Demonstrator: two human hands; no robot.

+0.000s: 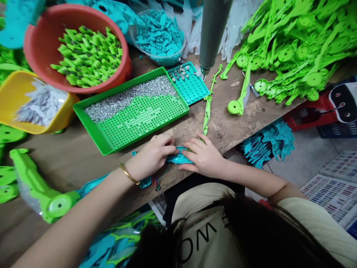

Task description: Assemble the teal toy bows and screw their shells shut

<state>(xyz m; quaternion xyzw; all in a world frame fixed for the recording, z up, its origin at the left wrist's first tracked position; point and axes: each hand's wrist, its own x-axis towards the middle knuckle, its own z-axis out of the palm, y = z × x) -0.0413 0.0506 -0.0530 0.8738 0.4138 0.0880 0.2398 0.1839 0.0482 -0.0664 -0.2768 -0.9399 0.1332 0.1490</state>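
Left hand (pixel 158 154), right hand (pixel 206 154): two hands were counted.
Blue part (pixel 178 159) between the hands: one was counted.
Gold bangle (pixel 128 175), ring (pixel 157 137): one of each was recorded.
Red tub (pixel 36 48), yellow bin (pixel 50 128), clear tub (pixel 164 60): three containers were tallied.
Green tray (pixel 139 126), blue tray (pixel 192 89): two trays were tallied.
Screws (pixel 150 87): a great many were seen; no exact figure was obtained.
Round metal pieces (pixel 182 72): more than ten were estimated; some were overlapped.
Grey driver (pixel 213 33): one was logged.
Metal-tipped tool (pixel 254 90): one was logged, partly covered.
Green shells (pixel 295 52), heaped: dozens were estimated; an exact count was prevented by overlap.
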